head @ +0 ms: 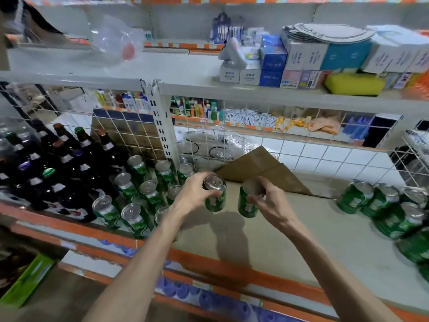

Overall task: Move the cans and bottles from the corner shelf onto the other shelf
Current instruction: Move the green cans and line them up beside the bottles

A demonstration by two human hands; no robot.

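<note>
My left hand [195,192] grips a green can [215,198] by its top rim, held above the shelf board [301,233]. My right hand [269,201] grips a second green can [247,204] by its top, just to the right of the first. Several green cans [137,205] stand on the corner shelf to the left, beside several dark glass bottles [58,166]. Another group of green cans [390,210] stands at the right end of the shelf board.
A brown cardboard sheet [262,168] leans at the back of the shelf against a wire grid [232,140]. An upright shelf post [162,126] divides the two sections. Boxes [301,63] and a yellow sponge [354,83] sit on the shelf above.
</note>
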